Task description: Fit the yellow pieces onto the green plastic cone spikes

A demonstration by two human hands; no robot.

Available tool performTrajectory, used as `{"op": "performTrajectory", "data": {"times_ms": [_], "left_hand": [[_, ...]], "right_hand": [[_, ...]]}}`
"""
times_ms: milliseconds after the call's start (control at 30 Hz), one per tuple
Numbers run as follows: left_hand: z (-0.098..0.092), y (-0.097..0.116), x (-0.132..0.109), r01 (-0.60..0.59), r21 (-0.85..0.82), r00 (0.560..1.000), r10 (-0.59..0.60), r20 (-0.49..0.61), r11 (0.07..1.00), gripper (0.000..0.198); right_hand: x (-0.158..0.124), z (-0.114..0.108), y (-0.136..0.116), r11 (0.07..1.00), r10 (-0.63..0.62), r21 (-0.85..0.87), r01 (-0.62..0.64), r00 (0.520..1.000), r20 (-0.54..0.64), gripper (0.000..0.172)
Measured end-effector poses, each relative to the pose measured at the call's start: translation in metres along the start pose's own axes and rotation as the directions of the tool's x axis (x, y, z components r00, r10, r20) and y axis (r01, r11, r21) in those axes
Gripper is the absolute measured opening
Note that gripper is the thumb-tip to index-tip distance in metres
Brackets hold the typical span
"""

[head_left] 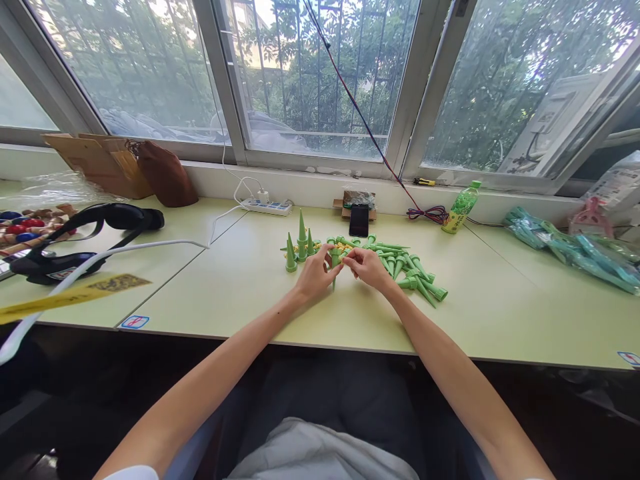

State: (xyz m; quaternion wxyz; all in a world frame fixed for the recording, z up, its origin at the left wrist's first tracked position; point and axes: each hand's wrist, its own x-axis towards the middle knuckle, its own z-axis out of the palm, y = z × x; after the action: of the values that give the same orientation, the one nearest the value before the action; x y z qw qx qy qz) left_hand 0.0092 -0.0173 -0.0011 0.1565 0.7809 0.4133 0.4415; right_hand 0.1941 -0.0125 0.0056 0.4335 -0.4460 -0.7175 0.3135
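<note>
Holding 1 spike [335, 259] point-down in its fingers, the left hand [315, 272] nears the right hand [369, 268], whose grip I cannot tell.

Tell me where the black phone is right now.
In the head view, the black phone is just right of centre near the back of the table, in front of the small cardboard box and beyond the right hand.
</note>
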Motion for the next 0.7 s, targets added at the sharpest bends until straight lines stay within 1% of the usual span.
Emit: {"op": "performTrajectory", "data": {"times_ms": [167, 300, 567, 700], "left_hand": [[0.0012, -0.0014, 0.0001, -0.008, 0.011, 1.0, 0.009, -0.014, 1.0, 0.037], [0.0012, -0.0009, 0.0002, 0.003, 0.014, 1.0, -0.002, -0.011, 1.0, 0.038], [-0.0002, 0.0009, -0.0002, 0.002, 0.016, 1.0, -0.002, 0.007, 1.0, 0.038], [-0.0005, 0.0015, -0.0008, 0.004, 0.014, 1.0, -0.004, 0.012, 1.0, 0.039]], "right_hand": [[0.0015, 0.0018, 0.0035, 0.997, -0.003, 0.08, 0.003, 1.0, -0.001, 0.038], [0.0017, 0.0021, 0.0043, 0.994, -0.007, 0.105, 0.007, 1.0, -0.005, 0.039], [0.0013, 0.0014, 0.0036, 0.997, 0.003, 0.074, -0.004, 1.0, 0.012, 0.04], [0.0004, 0.0008, 0.0015, 0.998, 0.008, 0.061, -0.01, 1.0, 0.019, 0.044]]}}
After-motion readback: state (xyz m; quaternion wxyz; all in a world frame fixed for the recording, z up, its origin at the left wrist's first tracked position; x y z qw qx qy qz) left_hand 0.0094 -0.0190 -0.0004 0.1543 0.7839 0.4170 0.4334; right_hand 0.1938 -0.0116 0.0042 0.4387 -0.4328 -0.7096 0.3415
